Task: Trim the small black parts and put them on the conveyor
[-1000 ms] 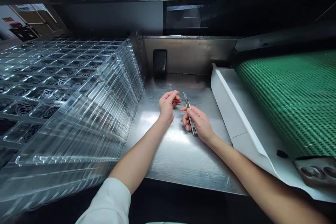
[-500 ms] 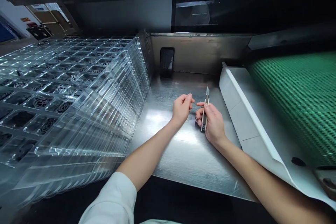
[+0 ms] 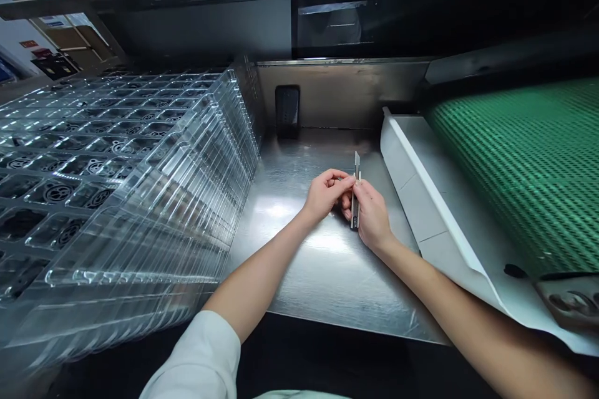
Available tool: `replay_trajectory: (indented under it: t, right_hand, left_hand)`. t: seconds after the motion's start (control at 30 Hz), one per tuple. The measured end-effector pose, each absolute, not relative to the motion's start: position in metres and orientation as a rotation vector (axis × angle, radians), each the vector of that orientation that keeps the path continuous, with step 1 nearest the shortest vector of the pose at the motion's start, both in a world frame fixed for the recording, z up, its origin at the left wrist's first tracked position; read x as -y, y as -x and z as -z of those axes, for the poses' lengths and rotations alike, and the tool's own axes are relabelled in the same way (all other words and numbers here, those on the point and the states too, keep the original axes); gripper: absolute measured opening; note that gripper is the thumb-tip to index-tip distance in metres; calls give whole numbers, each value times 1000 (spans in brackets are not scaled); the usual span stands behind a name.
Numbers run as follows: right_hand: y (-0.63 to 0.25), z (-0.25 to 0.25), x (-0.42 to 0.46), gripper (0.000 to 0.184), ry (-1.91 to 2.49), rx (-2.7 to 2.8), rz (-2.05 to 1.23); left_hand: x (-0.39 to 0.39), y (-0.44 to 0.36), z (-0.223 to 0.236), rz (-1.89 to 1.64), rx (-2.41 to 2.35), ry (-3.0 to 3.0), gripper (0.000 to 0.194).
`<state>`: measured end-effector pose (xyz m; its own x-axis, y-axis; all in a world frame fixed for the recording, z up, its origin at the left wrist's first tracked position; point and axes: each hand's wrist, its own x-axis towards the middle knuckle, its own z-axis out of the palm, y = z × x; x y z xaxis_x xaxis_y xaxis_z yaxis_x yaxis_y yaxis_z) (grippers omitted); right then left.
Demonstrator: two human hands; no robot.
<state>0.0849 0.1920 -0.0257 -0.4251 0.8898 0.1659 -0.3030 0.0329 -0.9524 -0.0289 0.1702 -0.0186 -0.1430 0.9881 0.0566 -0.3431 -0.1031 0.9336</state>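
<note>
My left hand (image 3: 322, 194) has come beside the knife (image 3: 354, 217), left side, grip unclear; my right hand (image 3: 374, 215) clasps it, blade (image 3: 357, 159) far.

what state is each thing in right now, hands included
knife: blade out, pointing away from the person
right hand: closed around the knife
left hand: fingertips brought together at the knife; firm grip or not, cannot tell
trays: stacked
green belt: running or stopped, cannot tell
</note>
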Motion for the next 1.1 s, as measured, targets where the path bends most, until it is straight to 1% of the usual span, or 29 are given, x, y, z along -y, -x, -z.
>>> replay_trajectory:
  t: [0.23, 0.5, 0.87, 1.1]
  right_hand:
    - [-85, 25, -192, 50, 652, 1446, -1580]
    - [-87, 24, -187, 47, 641, 1494, -1598]
    - [-81, 37, -191, 52, 622, 1445, -1626]
    - [-84, 43, -196, 45, 594, 1475, -1607]
  left_hand:
    - [-171, 32, 16, -1568, -985, -838, 55]
    - [-169, 37, 16, -1609, -1054, -796, 46]
    - [-164, 30, 11, -1564, -1132, -801, 51]
    - [-162, 30, 6, -1541, -1091, -840, 45]
